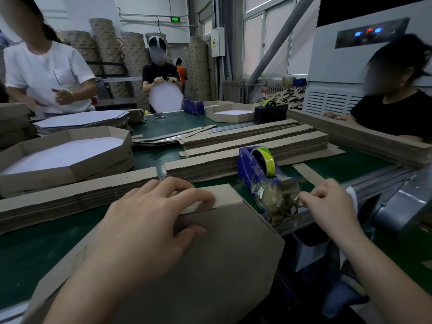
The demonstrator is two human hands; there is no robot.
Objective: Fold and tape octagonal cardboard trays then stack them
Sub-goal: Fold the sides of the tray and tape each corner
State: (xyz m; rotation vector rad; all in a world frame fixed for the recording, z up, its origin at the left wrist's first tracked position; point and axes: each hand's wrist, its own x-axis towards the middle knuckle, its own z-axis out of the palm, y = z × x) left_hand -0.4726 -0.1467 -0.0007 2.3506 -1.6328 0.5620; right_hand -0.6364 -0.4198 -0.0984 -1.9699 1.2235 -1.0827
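left hand [149,220] flat, palm down, fingers spread and straight, pressing. right hand [327,204] extended forward, fingers curled, thumb and index pinching tape [295,199]. both forearms bare, in from bottom edge.

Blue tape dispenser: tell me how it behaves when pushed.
Blue tape dispenser probably heavy for its size: blocky base sitting flat on the green belt. Likely slides rather than tips, being long and low. Right hand pinching its tape end may tug it.

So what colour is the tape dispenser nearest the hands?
Blue dispenser, yellow-green tape roll; head view.
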